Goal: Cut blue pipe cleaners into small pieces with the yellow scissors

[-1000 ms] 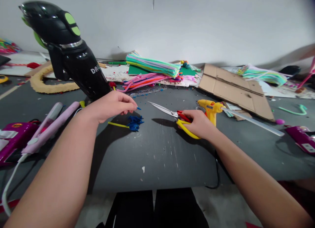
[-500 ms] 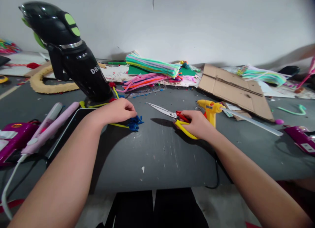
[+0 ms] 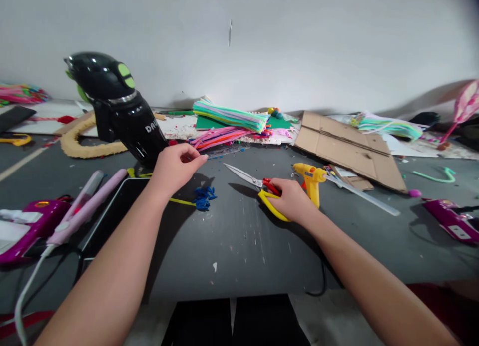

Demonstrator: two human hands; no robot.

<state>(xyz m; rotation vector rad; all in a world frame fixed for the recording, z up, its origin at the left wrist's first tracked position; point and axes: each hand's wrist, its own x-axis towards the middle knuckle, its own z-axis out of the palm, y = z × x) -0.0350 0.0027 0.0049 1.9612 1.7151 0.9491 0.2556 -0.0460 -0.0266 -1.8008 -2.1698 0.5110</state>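
Note:
My left hand (image 3: 175, 169) hovers over the desk with thumb and fingertips drawn together; nothing shows between them. Just below it lies a bunch of blue curled pieces (image 3: 204, 198) on a yellow stem (image 3: 182, 202), apart from the fingers. On the right, my right hand (image 3: 294, 199) grips scissors (image 3: 245, 176) by their red and yellow handles. Their blades lie together and point left towards the blue bunch. A yellow glue gun (image 3: 312, 179) with a long clear glue stick (image 3: 364, 194) rests right behind that hand.
A black thermos-like bottle (image 3: 130, 121) leans at the left, by a tan ring (image 3: 78, 144). Pink hair straightener (image 3: 88, 206), black tablet (image 3: 112, 211) and purple power strips (image 3: 32, 231) lie nearby. Pipe cleaners (image 3: 228, 115) and cardboard (image 3: 348, 149) line the back.
My left hand has lifted up and away from the blue bunch, which stays on the desk. My right hand still holds the scissors. The view has tilted up slightly.

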